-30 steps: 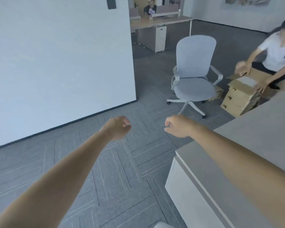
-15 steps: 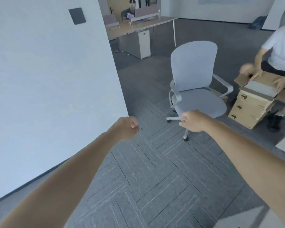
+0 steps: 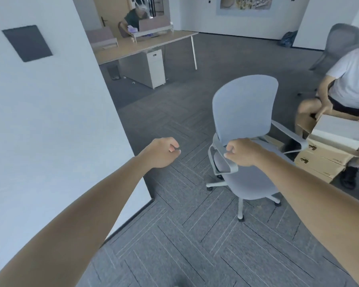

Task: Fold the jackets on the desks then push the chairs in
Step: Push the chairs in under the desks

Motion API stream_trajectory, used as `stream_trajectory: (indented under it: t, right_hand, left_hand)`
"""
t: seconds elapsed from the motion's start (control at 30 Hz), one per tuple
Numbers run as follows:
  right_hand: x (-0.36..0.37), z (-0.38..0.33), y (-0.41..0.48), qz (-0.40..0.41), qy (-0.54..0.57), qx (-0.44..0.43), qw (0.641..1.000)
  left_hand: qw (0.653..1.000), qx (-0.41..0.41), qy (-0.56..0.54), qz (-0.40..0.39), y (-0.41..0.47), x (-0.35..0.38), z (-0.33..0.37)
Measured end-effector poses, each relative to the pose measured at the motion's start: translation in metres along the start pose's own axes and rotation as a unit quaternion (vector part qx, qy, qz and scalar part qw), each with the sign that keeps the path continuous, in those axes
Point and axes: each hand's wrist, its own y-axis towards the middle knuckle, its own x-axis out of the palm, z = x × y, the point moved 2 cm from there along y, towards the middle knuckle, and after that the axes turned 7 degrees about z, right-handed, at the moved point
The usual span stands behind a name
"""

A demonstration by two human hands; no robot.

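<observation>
A pale blue office chair (image 3: 245, 108) on white castors stands on the carpet right of centre, its back turned partly away from me. My right hand (image 3: 245, 152) is curled into a loose fist in front of the chair's left armrest (image 3: 226, 168); I cannot tell whether it touches it. My left hand (image 3: 164, 152), also curled and holding nothing, hangs over the floor to the left of the chair. No jacket is in view.
A white wall (image 3: 50, 121) ends in a corner close on my left. At the right, a seated person (image 3: 350, 83) handles stacked cardboard boxes (image 3: 323, 160). Behind stand a wooden desk (image 3: 145, 46) with a drawer unit, another person, and a grey chair (image 3: 344, 40).
I have stepped forward, so the chair is much closer. My right fist now overlaps its left armrest. The grey desk edge at my right has left the view.
</observation>
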Motion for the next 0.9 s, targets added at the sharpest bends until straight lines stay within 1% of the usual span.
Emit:
stream_trajectory:
  t: [0.17, 0.3, 0.37, 0.43, 0.53, 0.6, 0.77, 0.9]
  right_hand:
    - [-0.024, 0.026, 0.131, 0.029, -0.010, 0.029, 0.999]
    - [-0.030, 0.057, 0.254, 0.076, 0.022, 0.073, 0.994]
    - [-0.027, 0.072, 0.323, 0.087, 0.042, 0.085, 0.992]
    - [-0.027, 0.085, 0.385, 0.081, 0.059, 0.103, 0.990]
    - [-0.033, 0.105, 0.464, 0.093, 0.081, 0.142, 0.982]
    - [-0.039, 0.120, 0.507, 0.112, 0.098, 0.183, 0.972]
    - [-0.035, 0.151, 0.582, 0.134, 0.163, 0.283, 0.935]
    - [-0.014, 0.157, 0.645, 0.150, 0.195, 0.362, 0.899]
  left_hand:
    - [0.999, 0.038, 0.004, -0.033, 0.149, -0.014, 0.009]
    - [0.997, 0.068, 0.015, -0.037, 0.270, -0.007, 0.011]
    - [0.996, 0.072, 0.031, -0.044, 0.331, -0.004, 0.012]
    - [0.995, 0.066, 0.053, -0.056, 0.391, -0.004, 0.015]
    - [0.993, 0.070, 0.072, -0.064, 0.478, -0.003, 0.024]
    - [0.993, 0.080, 0.051, -0.065, 0.535, 0.000, 0.033]
    - [0.986, 0.125, 0.034, -0.104, 0.658, 0.030, 0.056]
    - [0.969, 0.176, 0.039, -0.170, 0.764, 0.076, 0.081]
